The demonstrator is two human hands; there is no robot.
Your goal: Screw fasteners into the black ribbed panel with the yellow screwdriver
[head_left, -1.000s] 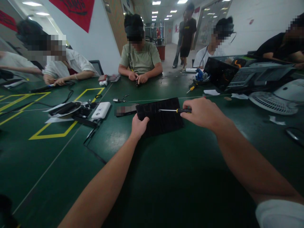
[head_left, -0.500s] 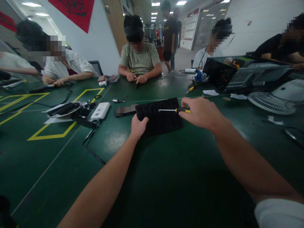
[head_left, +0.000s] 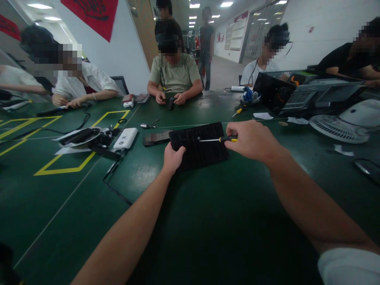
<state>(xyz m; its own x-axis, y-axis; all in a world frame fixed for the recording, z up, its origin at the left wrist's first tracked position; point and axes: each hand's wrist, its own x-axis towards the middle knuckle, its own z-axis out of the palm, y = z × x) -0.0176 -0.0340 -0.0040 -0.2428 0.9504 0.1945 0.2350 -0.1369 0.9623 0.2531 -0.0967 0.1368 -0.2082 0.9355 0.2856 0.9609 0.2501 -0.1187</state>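
Note:
A flat black panel (head_left: 204, 152) lies on the green table (head_left: 208, 221) in front of me. My left hand (head_left: 173, 157) grips its near left corner, thumb on top. My right hand (head_left: 252, 140) is closed round a screwdriver (head_left: 218, 139) with a black and yellow handle. Its thin metal shaft points left and its tip rests on the middle of the panel.
Left of the panel lie a white power bank (head_left: 126, 138), black cables and parts inside yellow floor-tape lines. A white fan grille (head_left: 338, 127) and an opened black device (head_left: 308, 95) sit at the right. Several people work around the table; two stand in the corridor.
My hands and the screwdriver have barely shifted; the tip stays on the panel. The people in the corridor have walked closer, and the person opposite has lifted a small black object.

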